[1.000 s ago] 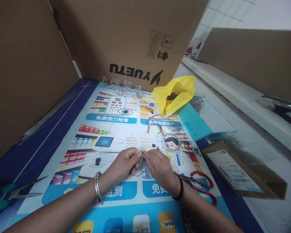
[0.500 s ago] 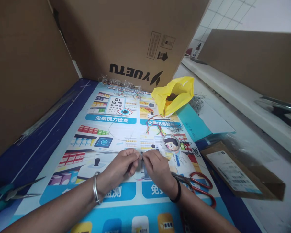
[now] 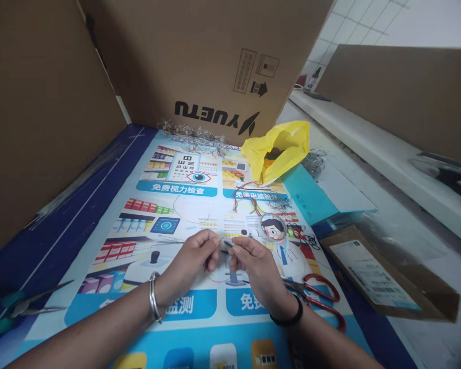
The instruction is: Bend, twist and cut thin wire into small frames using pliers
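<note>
My left hand (image 3: 199, 251), with a silver bangle at the wrist, pinches something too small to make out between thumb and forefinger. Facing it a short gap away, my right hand (image 3: 255, 261) holds a small, thin dark piece (image 3: 228, 245) at its fingertips. Both hands hover over the printed poster sheet (image 3: 220, 205) on the table. Beside my right wrist lie red-handled scissors (image 3: 322, 287), their blades partly hidden by the hand. A round clear dish (image 3: 273, 227) stands beyond my right hand, with several black and red loops (image 3: 302, 236) to its right.
Teal-handled pliers (image 3: 20, 307) lie at the left. Coloured threads (image 3: 249, 197) trail below a yellow bag (image 3: 274, 148). Silvery wire tangles (image 3: 192, 134) lie along the back. A blue box (image 3: 311, 197) and an open cardboard box (image 3: 387, 274) are at right; a tall cardboard wall (image 3: 199, 56) stands behind.
My hands have drawn slightly apart, and my right hand has turned so that the dark piece at its fingertips shows more. The view has shifted a little.
</note>
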Demonstrator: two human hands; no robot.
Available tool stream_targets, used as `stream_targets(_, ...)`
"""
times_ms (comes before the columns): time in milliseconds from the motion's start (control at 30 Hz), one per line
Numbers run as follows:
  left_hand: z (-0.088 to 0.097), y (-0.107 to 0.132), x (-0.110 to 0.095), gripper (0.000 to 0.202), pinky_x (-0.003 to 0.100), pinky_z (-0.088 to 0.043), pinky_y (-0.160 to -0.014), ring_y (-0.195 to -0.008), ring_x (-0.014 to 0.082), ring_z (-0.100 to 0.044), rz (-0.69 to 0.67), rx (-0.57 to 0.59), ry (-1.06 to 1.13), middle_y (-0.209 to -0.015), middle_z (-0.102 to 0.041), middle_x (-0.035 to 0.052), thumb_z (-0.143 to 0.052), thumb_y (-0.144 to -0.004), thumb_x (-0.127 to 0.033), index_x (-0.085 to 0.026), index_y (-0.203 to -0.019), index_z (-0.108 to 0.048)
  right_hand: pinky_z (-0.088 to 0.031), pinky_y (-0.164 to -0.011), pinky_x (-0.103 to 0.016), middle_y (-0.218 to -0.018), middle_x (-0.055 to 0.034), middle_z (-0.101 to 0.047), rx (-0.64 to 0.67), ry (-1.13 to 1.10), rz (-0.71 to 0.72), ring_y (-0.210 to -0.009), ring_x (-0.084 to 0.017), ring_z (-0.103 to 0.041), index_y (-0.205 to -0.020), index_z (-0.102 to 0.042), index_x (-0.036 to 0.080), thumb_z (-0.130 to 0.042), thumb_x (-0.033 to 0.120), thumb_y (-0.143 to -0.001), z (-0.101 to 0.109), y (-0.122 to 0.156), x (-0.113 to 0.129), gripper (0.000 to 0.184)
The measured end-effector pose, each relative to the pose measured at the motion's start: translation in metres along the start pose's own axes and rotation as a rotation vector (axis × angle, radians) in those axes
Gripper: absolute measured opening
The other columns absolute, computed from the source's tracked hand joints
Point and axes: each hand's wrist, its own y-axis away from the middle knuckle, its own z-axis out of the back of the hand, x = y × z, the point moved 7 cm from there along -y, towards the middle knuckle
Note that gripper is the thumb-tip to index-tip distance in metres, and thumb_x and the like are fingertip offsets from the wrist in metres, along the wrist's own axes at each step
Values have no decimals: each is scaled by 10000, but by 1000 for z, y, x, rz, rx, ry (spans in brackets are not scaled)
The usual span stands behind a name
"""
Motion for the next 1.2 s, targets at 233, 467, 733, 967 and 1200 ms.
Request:
stream_targets(233, 5, 1, -7, 261, 179, -319, -447, -437, 61, -409, -40, -97, -106, -539, -475, -59, -527, -831, -358, -176, -664, -443, -448, -482, -218, -688, -23, -653, 9, 189, 54, -554, -113, -583, -858, -619, 148, -615, 398, -793, -4, 5, 6, 258)
stream_targets(467, 5, 2, -6, 206, 193, -351, -483, -463, 81, -438, -86, -70, -248, -541, -481, -63, -493, -826, -324, -186, -677, -464, -447, -485, -218, -667, -2, -644, 4, 582, 310, -536, -111, -552, -893, -654, 181, -532, 306, -852, -3, 7, 24, 179)
stream_targets(733, -1, 3, -2, 199, 196, -361, -506, -454, 87, -453, -74, -16, -294, -492, -499, -62, -488, -826, -310, -182, -673, -490, -513, -626, -251, -746, -25, -704, -60, 991, 782, -630, -146, -627, -838, -673, 204, -543, 181, -827, -17, 19, 49, 133)
stream_targets(967, -3, 3, -1, 173, 189, -350, -465, -421, 70, -449, -24, -13, -180, -516, -493, -60, -503, -798, -284, -173, -666, -483, -528, -632, -254, -744, -32, -706, -49, 1016, 865, -665, -154, -652, -845, -669, 200, -530, 158, -833, -23, 21, 50, 146)
stream_targets(1200, -7, 6, -2, 229, 187, -312, -446, -399, 57, -418, 31, 0, -69, -507, -492, -48, -538, -787, -331, -161, -640, -497, -535, -652, -268, -757, -35, -704, -41, 1046, 903, -701, -161, -660, -869, -667, 207, -516, 164, -847, -24, 22, 49, 158)
